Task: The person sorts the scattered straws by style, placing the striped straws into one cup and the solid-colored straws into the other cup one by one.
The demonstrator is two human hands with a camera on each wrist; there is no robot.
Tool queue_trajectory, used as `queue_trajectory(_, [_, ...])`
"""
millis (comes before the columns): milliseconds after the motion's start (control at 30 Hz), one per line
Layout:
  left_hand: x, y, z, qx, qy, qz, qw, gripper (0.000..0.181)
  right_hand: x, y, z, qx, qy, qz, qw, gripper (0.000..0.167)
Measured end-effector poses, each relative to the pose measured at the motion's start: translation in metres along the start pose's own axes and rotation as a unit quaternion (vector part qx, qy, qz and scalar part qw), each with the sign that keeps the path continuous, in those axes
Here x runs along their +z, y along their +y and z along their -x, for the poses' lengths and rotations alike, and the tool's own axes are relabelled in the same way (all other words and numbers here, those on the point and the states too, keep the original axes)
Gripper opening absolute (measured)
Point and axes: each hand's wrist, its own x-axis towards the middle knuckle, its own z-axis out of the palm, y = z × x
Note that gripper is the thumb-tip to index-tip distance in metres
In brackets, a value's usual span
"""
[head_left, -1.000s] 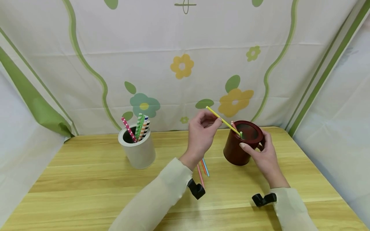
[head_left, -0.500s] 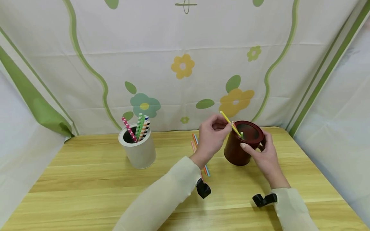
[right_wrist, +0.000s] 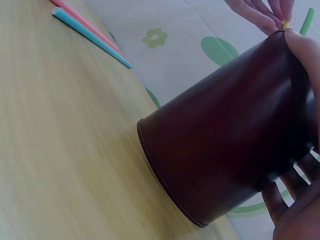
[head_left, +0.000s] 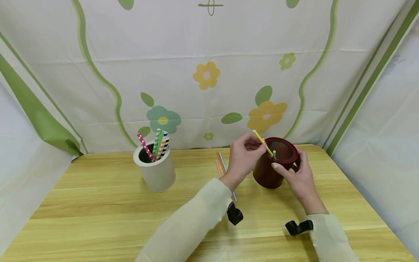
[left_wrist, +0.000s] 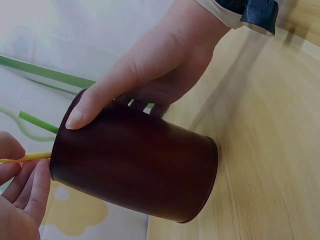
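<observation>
My left hand (head_left: 243,154) pinches a yellow straw (head_left: 258,136) between thumb and fingertips. The straw slants down into a dark red mug (head_left: 267,174), its lower end inside the rim. A green straw (left_wrist: 37,122) also leans out of the mug, as the left wrist view shows. My right hand (head_left: 298,180) holds the mug on its handle side, with the thumb (left_wrist: 82,117) against the wall just under the rim. In the head view, the left fingers mostly hide a pinkish straw at the mug's left rim. The mug stands upright on the wooden table (head_left: 98,214).
Pink, orange and blue straws (head_left: 221,160) lie on the table, partly covered by the left wrist. A white canister (head_left: 158,174) on the left holds several patterned straws (head_left: 160,143). A floral curtain (head_left: 157,72) hangs behind the table's back edge.
My left hand has moved right and slightly down towards the mug. The yellow straw reaches deeper into it, with less sticking up. The right hand and the mug have stayed put.
</observation>
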Motion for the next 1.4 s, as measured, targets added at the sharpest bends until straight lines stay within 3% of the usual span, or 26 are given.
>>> queue_trajectory(233, [0.0016,0.0009,0.0021,-0.002,0.003,-0.036,0.9993,0.006,-0.0007,0.001,0.0002,0.003,-0.002,0.008,1.0,0.073])
queue_trajectory(667, [0.0001,0.0015,0.0053,0.006,0.005,-0.046,0.9989,0.008,-0.0004,-0.0004,-0.0007,0.007,-0.006,0.006,0.9999,0.073])
queue_trajectory(1400, [0.0003,0.0048,0.0096,-0.032,0.02,-0.01,0.9992,0.011,0.0005,0.0008,-0.0004,0.008,0.002,0.009,0.9999,0.074])
